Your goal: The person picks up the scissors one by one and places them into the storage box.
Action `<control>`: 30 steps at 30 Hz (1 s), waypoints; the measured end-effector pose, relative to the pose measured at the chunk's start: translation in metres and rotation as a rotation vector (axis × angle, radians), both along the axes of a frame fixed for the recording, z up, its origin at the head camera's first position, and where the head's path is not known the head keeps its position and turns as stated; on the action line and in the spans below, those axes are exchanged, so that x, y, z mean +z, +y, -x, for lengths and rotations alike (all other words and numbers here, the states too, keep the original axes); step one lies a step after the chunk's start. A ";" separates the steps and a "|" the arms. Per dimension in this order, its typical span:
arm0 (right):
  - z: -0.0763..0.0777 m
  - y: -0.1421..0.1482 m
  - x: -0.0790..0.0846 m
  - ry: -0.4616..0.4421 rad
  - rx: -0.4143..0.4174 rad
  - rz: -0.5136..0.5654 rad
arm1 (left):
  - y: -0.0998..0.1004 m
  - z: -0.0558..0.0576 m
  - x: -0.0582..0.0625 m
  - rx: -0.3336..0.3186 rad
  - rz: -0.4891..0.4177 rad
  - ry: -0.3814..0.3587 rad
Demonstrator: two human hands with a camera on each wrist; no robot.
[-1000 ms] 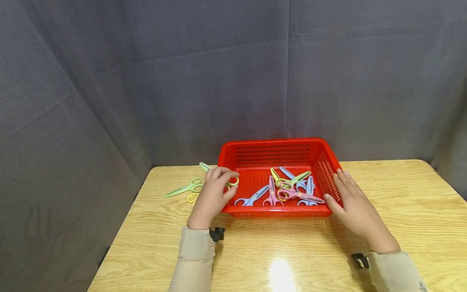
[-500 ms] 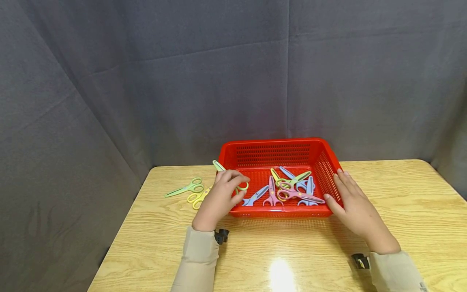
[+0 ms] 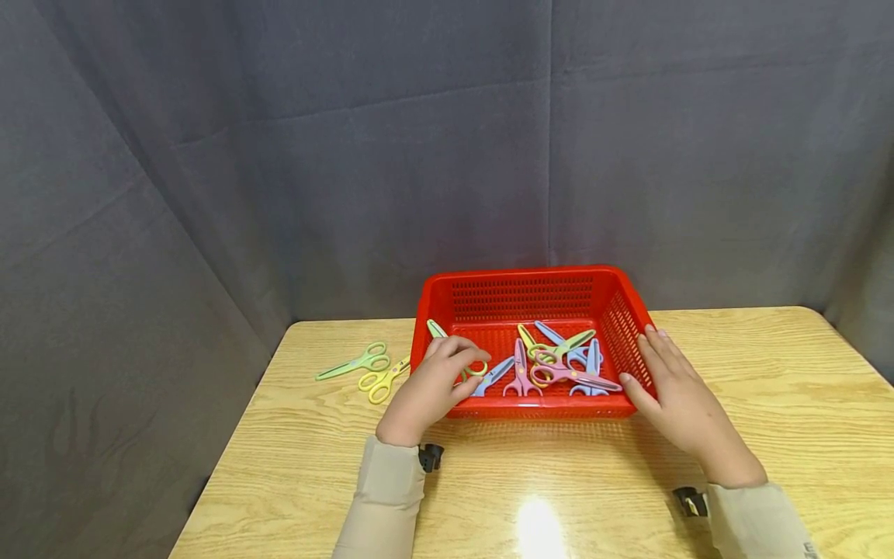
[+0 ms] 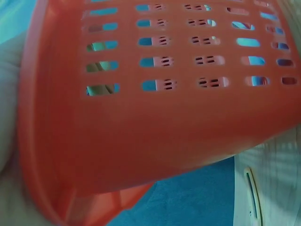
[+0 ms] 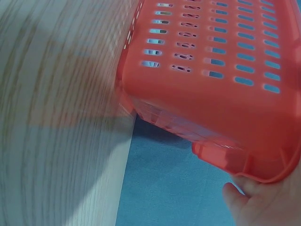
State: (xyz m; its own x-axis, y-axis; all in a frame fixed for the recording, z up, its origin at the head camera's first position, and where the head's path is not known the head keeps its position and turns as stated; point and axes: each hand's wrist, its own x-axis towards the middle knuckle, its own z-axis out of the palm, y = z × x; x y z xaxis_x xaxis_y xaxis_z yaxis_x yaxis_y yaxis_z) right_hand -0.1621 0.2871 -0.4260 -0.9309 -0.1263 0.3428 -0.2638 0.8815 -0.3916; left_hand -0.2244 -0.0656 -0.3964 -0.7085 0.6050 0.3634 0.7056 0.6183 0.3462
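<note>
My left hand (image 3: 434, 386) pinches a pair of light green scissors (image 3: 436, 329) over the left end of a red plastic basket (image 3: 524, 273). The blade end points away to the back left, and the fingers hide part of the handles. At the basket's right side, my right hand (image 3: 680, 397) rests with extended fingers against the rim. Inside the basket lie several scissors, among them pink scissors (image 3: 520, 369), blue scissors (image 3: 493, 374) and a yellow pair (image 3: 527, 335). The left wrist view mostly shows the basket's slotted wall (image 4: 141, 127).
On the wooden table (image 3: 489, 481), left of the basket, lie green scissors (image 3: 356, 362) and yellow scissors (image 3: 382, 380). A grey curtain (image 3: 419, 155) hangs behind the table and along its left side.
My left hand has moved right with the green scissors, from the basket's left edge to over its inside. The yellow scissors on the table have come into view. My right hand has stayed put.
</note>
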 end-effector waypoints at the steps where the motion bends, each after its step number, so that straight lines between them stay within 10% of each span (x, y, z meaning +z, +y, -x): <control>1: 0.000 0.000 0.000 0.000 0.000 0.000 | 0.000 0.000 -0.001 -0.003 0.000 -0.005; 30: 0.000 0.001 0.000 0.001 0.012 0.018 | 0.005 0.008 0.004 0.013 0.038 -0.238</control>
State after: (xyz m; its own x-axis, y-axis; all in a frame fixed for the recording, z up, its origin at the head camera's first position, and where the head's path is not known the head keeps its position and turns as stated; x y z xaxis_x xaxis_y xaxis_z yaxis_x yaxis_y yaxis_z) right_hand -0.1620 0.2876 -0.4260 -0.9291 -0.1310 0.3458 -0.2744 0.8711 -0.4072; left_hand -0.2326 -0.0607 -0.3923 -0.7791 0.6056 0.1621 0.5988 0.6423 0.4784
